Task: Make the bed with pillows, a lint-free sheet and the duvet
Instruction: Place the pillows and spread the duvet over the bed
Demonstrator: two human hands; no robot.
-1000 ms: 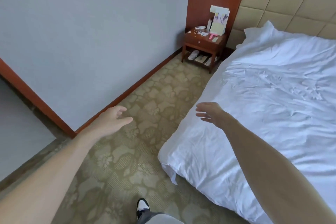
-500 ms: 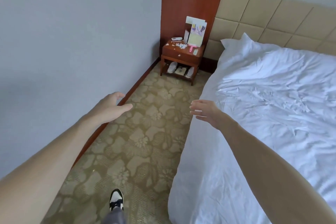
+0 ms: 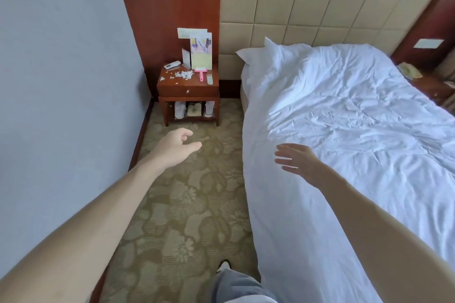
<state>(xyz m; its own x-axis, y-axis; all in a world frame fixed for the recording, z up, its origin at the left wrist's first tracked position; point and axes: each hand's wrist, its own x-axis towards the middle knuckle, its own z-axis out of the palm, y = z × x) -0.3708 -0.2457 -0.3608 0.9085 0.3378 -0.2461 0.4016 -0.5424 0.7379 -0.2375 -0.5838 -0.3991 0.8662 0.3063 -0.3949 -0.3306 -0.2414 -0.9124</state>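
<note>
A wrinkled white duvet (image 3: 344,125) covers the bed on the right and hangs down its left side. A white pillow (image 3: 256,56) pokes out from under it at the beige padded headboard (image 3: 307,12). My right hand (image 3: 298,161) hovers over the duvet's left edge with fingers spread and straight, holding nothing. My left hand (image 3: 176,146) is stretched out over the carpet aisle, fingers loosely curled and empty. A pink lint brush (image 3: 200,73) lies on the wooden nightstand (image 3: 188,92) ahead.
The nightstand carries white scraps (image 3: 183,74), a remote (image 3: 172,64) and upright cards (image 3: 200,51); slippers (image 3: 193,109) sit on its lower shelf. A narrow patterned carpet aisle (image 3: 187,204) runs between the grey wall (image 3: 61,81) and the bed. A second nightstand (image 3: 433,86) is at far right.
I have walked forward along the aisle and turned right, so the nightstand and headboard are closer. My right hand has moved over the duvet's edge; both hands stay empty.
</note>
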